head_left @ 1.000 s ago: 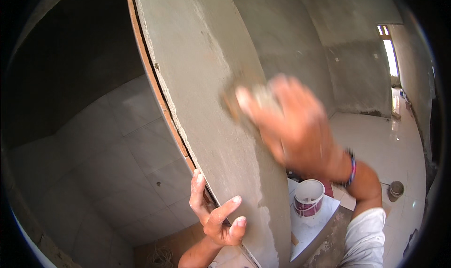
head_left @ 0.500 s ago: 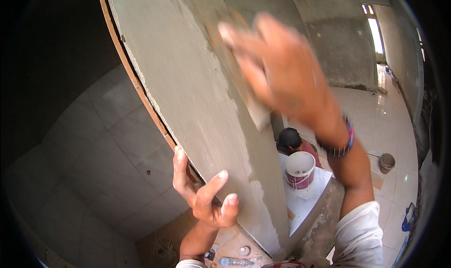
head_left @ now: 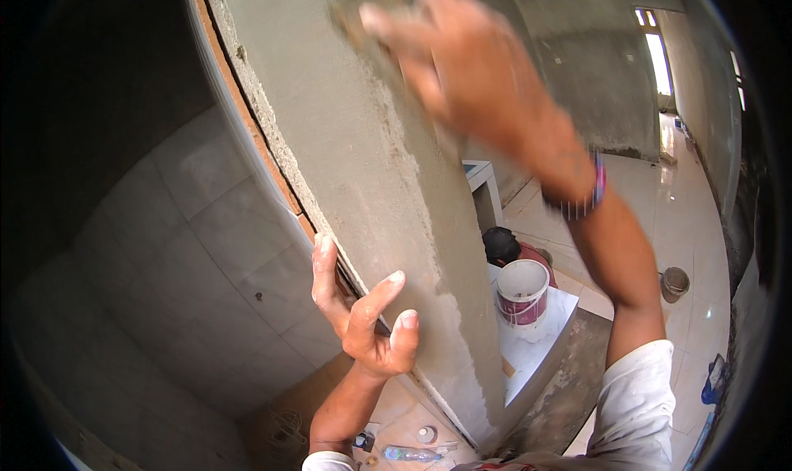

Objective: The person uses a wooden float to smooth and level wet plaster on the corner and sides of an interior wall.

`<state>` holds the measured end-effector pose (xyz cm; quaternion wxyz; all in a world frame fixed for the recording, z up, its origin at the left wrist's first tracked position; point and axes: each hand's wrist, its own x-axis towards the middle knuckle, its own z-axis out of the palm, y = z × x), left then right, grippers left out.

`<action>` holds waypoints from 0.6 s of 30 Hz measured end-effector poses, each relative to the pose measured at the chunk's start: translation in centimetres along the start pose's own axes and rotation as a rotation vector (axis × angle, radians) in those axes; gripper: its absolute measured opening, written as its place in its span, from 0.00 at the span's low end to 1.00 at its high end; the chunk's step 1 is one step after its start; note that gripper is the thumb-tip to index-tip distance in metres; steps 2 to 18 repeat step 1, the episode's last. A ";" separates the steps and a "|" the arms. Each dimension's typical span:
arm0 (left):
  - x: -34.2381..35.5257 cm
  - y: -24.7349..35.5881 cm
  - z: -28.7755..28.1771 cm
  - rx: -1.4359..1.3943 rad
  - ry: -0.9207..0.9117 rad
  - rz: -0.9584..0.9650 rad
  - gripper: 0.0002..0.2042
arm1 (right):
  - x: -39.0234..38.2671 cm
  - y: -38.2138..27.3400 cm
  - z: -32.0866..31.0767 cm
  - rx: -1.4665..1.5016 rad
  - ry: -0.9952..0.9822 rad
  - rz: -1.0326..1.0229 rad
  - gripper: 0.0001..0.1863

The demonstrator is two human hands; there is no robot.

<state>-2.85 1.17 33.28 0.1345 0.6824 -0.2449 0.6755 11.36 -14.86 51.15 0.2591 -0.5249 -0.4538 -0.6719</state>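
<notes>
A grey plastered wall end (head_left: 338,166) rises through the middle, its surface smooth in places and rough along the right. My right hand (head_left: 470,58) is closed around a flat wooden float (head_left: 351,25) pressed to the upper part of the plaster; both are blurred by motion, and the fingers cover most of the float. Lower down, my left hand (head_left: 371,322) rests against the wall's left edge beside a brown wooden strip (head_left: 268,157). Its fingers are stretched apart, with nothing held in them.
A white and maroon bucket (head_left: 521,294) stands on a white slab at the right, with a person (head_left: 516,248) crouched behind it. Farther right, a small dark bucket (head_left: 675,284) sits on the tiled floor. A plastic bottle (head_left: 412,454) lies below.
My right hand has moved up and left along the plaster with the float. My left hand stays at the wall's edge, and the view has shifted slightly.
</notes>
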 end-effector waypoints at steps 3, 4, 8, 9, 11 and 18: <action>-0.1 0.0 0.0 0.007 0.008 -0.006 0.15 | 0.0 -0.1 0.3 0.007 -0.003 -0.004 0.30; -0.1 0.0 0.0 0.007 0.008 -0.006 0.15 | 0.0 -0.1 0.3 0.007 -0.003 -0.004 0.30; -0.1 0.0 0.0 0.007 0.008 -0.006 0.15 | 0.0 -0.1 0.3 0.007 -0.003 -0.004 0.30; -0.1 0.0 0.0 0.007 0.008 -0.006 0.15 | 0.0 -0.1 0.3 0.007 -0.003 -0.004 0.30; -0.1 0.0 0.0 0.007 0.008 -0.006 0.15 | 0.0 -0.1 0.3 0.007 -0.003 -0.004 0.30; -0.1 0.0 0.0 0.007 0.008 -0.006 0.15 | 0.0 -0.1 0.3 0.007 -0.003 -0.004 0.30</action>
